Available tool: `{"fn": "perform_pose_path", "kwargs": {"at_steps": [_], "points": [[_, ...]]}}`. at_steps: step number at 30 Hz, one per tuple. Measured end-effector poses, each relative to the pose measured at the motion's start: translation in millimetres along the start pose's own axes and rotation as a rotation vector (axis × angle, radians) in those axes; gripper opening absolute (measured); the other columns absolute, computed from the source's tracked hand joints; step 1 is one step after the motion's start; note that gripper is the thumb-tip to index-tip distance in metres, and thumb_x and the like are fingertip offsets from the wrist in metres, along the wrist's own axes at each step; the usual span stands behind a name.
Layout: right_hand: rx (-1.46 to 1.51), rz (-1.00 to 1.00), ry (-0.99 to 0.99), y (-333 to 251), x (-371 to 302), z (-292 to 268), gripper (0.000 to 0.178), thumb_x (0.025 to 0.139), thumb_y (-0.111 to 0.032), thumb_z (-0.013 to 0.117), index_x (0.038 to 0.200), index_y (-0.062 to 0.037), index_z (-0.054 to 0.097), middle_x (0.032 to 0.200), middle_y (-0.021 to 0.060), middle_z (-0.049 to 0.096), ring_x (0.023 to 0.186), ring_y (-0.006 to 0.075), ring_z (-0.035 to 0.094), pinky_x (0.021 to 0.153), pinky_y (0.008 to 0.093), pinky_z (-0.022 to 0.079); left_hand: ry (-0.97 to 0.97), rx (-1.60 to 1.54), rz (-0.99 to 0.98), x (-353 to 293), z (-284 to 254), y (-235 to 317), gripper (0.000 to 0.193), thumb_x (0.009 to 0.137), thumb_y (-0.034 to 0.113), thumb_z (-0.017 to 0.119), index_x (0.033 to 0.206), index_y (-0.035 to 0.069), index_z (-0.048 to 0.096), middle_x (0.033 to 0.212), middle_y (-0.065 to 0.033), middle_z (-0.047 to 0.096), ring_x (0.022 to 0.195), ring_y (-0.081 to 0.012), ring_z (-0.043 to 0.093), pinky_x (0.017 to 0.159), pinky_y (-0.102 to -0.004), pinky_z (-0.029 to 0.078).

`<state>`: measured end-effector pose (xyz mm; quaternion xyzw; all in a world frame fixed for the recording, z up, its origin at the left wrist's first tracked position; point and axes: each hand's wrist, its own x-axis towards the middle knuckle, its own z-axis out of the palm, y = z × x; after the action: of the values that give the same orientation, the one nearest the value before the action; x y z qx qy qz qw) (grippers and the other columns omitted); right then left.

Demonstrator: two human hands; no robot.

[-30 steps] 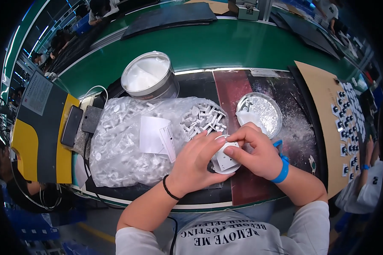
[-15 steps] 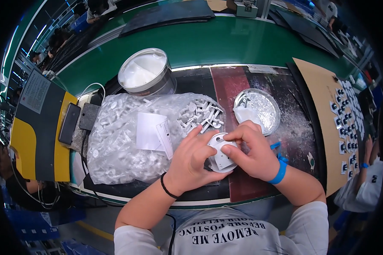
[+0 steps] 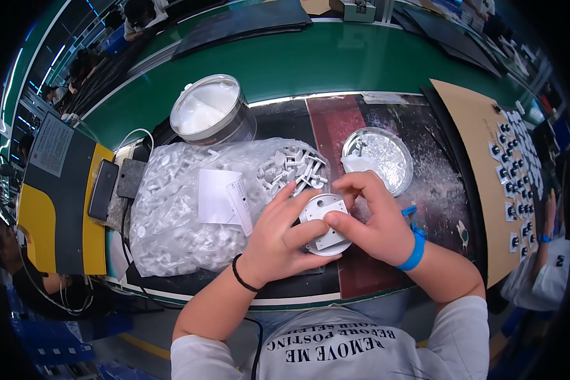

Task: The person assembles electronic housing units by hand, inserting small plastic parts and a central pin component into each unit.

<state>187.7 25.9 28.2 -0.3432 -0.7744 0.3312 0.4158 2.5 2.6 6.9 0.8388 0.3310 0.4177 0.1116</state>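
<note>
A white round housing (image 3: 328, 243) with a flat rectangular plate and small holes on its face is held over the front of the bench. My left hand (image 3: 278, 237) wraps round its left side and lower rim, closed on it. From the right, my right hand (image 3: 379, 225) presses its thumb on the plate, its index finger bent above the top rim. The far side of the housing and some fingertips are hidden. Just beyond my left hand, the mouth of a clear plastic bag (image 3: 177, 231) shows several small white plastic parts (image 3: 292, 170).
Behind the bag stands a metal tin (image 3: 229, 130) with white contents. A shiny round lid (image 3: 392, 161) lies beyond my right hand. Brown cardboard (image 3: 462, 120) with rows of small black-and-white parts is at right. A phone (image 3: 102, 189) leans by a yellow-and-grey machine (image 3: 94, 215) at left.
The right index finger has lifted off the housing's face and moved up to the left, while the thumb stays on the plate. The plate looks slightly turned. The whole view has shifted a little.
</note>
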Motion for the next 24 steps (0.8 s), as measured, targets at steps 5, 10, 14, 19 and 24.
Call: {"fn": "perform_pose_path", "kwargs": {"at_steps": [5, 10, 14, 19, 24], "points": [[0.226, 0.051, 0.127, 6.1, 4.8, -7.4, 0.023, 0.078, -0.012, 0.062, 0.097, -0.0036, 0.055, 0.079, 0.0062, 0.053, 0.078, 0.0217, 0.050, 0.073, 0.0336, 0.040, 0.150, -0.017, -0.078, -2.3, -9.0, -6.6, 0.055, 0.052, 0.026, 0.084, 0.095, 0.012, 0.052, 0.109, -0.0217, 0.056, 0.097, -0.0378, 0.057, 0.094, -0.0516, 0.036], [-0.256, -0.178, -0.127, 20.0, 6.1, -6.8, 0.014, 0.069, -0.006, 0.059, 0.083, -0.0060, 0.059, 0.088, 0.0081, 0.055, 0.082, 0.0278, 0.051, 0.073, 0.0374, 0.041, 0.314, 0.002, -0.145, -4.1, -14.7, -9.9, 0.064, 0.051, 0.022, 0.085, 0.102, 0.011, 0.048, 0.107, -0.0217, 0.058, 0.096, -0.0373, 0.058, 0.096, -0.0507, 0.036], [-0.405, -0.240, -0.185, 26.8, -5.4, 25.4, 0.018, 0.065, -0.009, 0.061, 0.084, -0.0085, 0.060, 0.087, 0.0075, 0.055, 0.087, 0.0277, 0.052, 0.072, 0.0379, 0.041, 0.341, -0.042, -0.167, -4.3, -11.6, -9.7, 0.064, 0.052, 0.021, 0.085, 0.104, 0.011, 0.049, 0.109, -0.0220, 0.057, 0.099, -0.0372, 0.057, 0.093, -0.0467, 0.040], [-0.380, -0.400, -0.323, 26.9, -15.0, 52.3, 0.024, 0.069, -0.017, 0.063, 0.092, -0.0092, 0.060, 0.096, 0.0094, 0.055, 0.093, 0.0275, 0.051, 0.074, 0.0406, 0.039, 0.345, -0.065, -0.170, -6.9, -12.7, -11.3, 0.064, 0.053, 0.020, 0.084, 0.106, 0.010, 0.048, 0.110, -0.0218, 0.056, 0.101, -0.0368, 0.055, 0.087, -0.0411, 0.044], [-0.354, -0.325, -0.294, 46.1, -7.2, 47.2, 0.024, 0.069, -0.016, 0.065, 0.093, -0.0119, 0.061, 0.098, 0.0051, 0.056, 0.094, 0.0251, 0.051, 0.075, 0.0402, 0.038, 0.308, -0.090, -0.136, -1.6, -11.2, -8.7, 0.064, 0.054, 0.018, 0.084, 0.107, 0.009, 0.048, 0.108, -0.0208, 0.055, 0.098, -0.0351, 0.056, 0.083, -0.0396, 0.046]]}}
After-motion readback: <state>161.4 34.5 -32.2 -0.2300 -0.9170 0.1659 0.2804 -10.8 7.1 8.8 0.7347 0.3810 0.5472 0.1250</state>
